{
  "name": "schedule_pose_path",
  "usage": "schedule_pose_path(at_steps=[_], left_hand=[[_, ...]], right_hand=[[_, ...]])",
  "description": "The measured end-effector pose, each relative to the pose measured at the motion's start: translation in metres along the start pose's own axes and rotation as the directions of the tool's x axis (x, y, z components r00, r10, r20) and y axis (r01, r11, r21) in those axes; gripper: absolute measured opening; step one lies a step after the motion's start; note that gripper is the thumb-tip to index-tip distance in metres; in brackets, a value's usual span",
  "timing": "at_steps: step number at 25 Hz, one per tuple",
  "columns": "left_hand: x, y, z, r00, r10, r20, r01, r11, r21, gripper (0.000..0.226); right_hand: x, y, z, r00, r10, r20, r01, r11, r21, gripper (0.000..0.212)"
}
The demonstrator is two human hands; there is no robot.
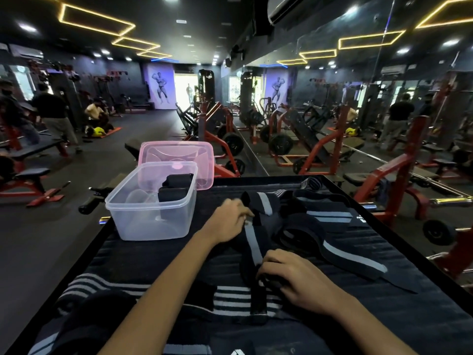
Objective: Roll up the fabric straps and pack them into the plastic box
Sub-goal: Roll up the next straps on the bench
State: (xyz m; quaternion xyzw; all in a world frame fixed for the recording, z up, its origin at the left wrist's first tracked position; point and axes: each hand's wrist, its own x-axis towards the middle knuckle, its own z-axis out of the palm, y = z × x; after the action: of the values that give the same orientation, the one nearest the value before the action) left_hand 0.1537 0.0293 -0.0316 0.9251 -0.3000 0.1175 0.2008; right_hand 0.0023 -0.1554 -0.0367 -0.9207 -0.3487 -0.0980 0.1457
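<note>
Fingers of the right hand (298,276), lower centre, curl tightly round the rolled near end of a black strap (252,242) with a grey stripe. Fingers of the left hand (230,217), at centre, pinch the same strap farther up. Woven, flat straps lie heaped on the dark ribbed desk (422,316). A clear rectangular plastic box (151,216), centre left, holds two black rolls (174,189); its pink translucent lid (179,152) stands behind.

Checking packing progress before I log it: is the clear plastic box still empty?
No, the clear plastic box already holds black rolled straps at its far right end.
</note>
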Motion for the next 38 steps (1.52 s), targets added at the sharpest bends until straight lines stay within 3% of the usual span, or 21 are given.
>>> schedule_pose_path(at_steps=[2, 4, 8, 12, 15, 17, 25, 27, 29, 30, 32, 34, 36, 38], left_hand=[[0.007, 0.001, -0.004, 0.965, 0.114, 0.236, -0.119, 0.993, 0.006, 0.036], [0.019, -0.001, 0.001, 0.937, 0.066, 0.342, -0.075, 0.997, 0.015, 0.031], [0.045, -0.006, 0.015, 0.952, -0.070, 0.297, 0.063, 0.997, 0.033, 0.031], [0.059, -0.001, 0.033, 0.894, -0.298, 0.335, 0.239, 0.949, 0.205, 0.035], [0.061, 0.005, 0.038, 0.880, -0.360, 0.309, 0.234, 0.897, 0.375, 0.045], [0.067, 0.004, 0.038, 0.889, -0.358, 0.285, 0.210, 0.873, 0.440, 0.049], [0.095, -0.017, 0.051, 0.897, -0.372, 0.239, 0.304, 0.911, 0.279, 0.052], [0.095, -0.018, 0.050, 0.888, -0.384, 0.253, 0.328, 0.914, 0.238, 0.055], [0.089, -0.018, 0.051, 0.888, -0.386, 0.248, 0.323, 0.910, 0.261, 0.055], [0.085, -0.016, 0.053, 0.893, -0.384, 0.234, 0.317, 0.907, 0.277, 0.053], [0.078, -0.014, 0.061, 0.919, -0.354, 0.177, 0.295, 0.910, 0.290, 0.051], [0.074, -0.013, 0.068, 0.944, -0.305, 0.128, 0.263, 0.926, 0.269, 0.052], [0.074, -0.016, 0.070, 0.952, -0.273, 0.140, 0.236, 0.942, 0.237, 0.052], [0.075, -0.018, 0.068, 0.951, -0.262, 0.164, 0.228, 0.953, 0.201, 0.049]], right_hand=[[0.002, -0.005, -0.001, 1.000, -0.017, -0.001, 0.017, 0.999, 0.030, 0.026], [0.002, -0.009, 0.000, 0.999, -0.040, 0.012, 0.040, 0.999, 0.018, 0.029], [0.002, -0.012, -0.003, 0.996, -0.053, 0.071, 0.056, 0.998, -0.032, 0.032], [0.004, -0.012, -0.004, 0.995, -0.066, 0.079, 0.068, 0.998, -0.020, 0.041], [0.004, -0.013, -0.003, 0.996, -0.073, 0.058, 0.072, 0.997, 0.020, 0.025], [0.003, -0.013, -0.001, 0.996, -0.072, 0.051, 0.068, 0.995, 0.068, 0.027], [0.004, -0.016, -0.009, 0.999, -0.029, 0.045, 0.018, 0.971, 0.237, 0.014], [0.003, -0.016, -0.017, 0.993, 0.050, 0.107, -0.084, 0.932, 0.351, 0.017], [0.007, -0.005, -0.021, 0.975, 0.217, 0.042, -0.210, 0.854, 0.476, 0.044], [0.014, 0.005, -0.022, 0.947, 0.317, -0.049, -0.262, 0.854, 0.450, 0.051], [0.040, 0.038, -0.026, 0.852, 0.490, -0.184, -0.473, 0.872, 0.129, 0.058], [0.071, 0.069, -0.027, 0.771, 0.627, -0.111, -0.637, 0.764, -0.101, 0.077], [0.092, 0.085, -0.018, 0.732, 0.681, 0.005, -0.679, 0.730, -0.070, 0.083], [0.099, 0.087, -0.003, 0.727, 0.685, 0.036, -0.686, 0.728, -0.010, 0.070]])
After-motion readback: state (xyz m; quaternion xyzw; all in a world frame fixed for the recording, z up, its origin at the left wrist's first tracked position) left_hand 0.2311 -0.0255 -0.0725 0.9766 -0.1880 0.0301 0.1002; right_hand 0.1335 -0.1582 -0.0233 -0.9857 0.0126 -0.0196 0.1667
